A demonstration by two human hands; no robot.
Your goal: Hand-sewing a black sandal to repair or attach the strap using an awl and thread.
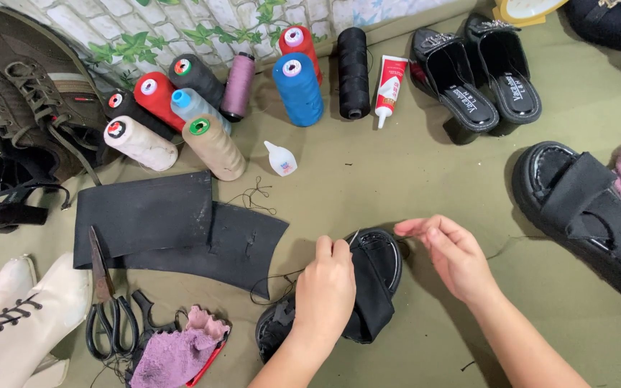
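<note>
A black sandal (379, 262) with a wide strap lies on the olive cloth in front of me. My left hand (327, 287) grips it from above, fingers over the strap, with a thin needle poking out near my fingertips. My right hand (451, 251) hovers just right of the sandal's toe, thumb and forefinger pinched on a fine dark thread (501, 251) that trails away to the right. A loose loop of thread (271, 284) lies left of the sandal.
Black rubber sheets (181, 226) lie to the left, with scissors (106, 309), pliers and a pink rag (177, 352) below. Several thread cones (297, 88), two glue tubes, black mules (476, 72), a matching sandal (591, 212), brown sneakers and white boots ring the area.
</note>
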